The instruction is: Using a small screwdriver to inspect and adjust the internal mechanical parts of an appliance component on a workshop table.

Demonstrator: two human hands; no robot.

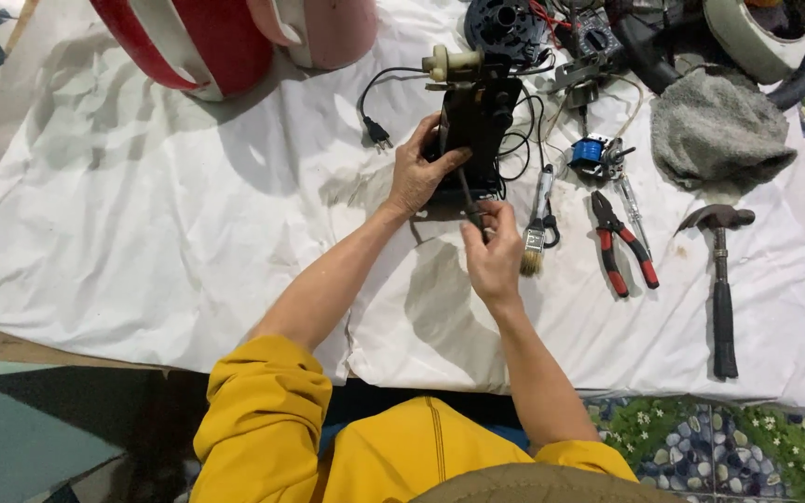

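Screwdriver applied to a dark motor housing on the white cloth.

My left hand grips the motor housing at centre far; my right hand is closed on the screwdriver, its tip against the housing's near face. I judge that the tip could slip toward my left fingers, and that a freed screw might roll among the paintbrush and pliers at right.

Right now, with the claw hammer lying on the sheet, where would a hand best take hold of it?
Grip the claw hammer on its dark handle, low down near the person, coming from above. It lies flat on the white sheet, head away, with nothing on it; the red-handled pliers lie apart to its left.
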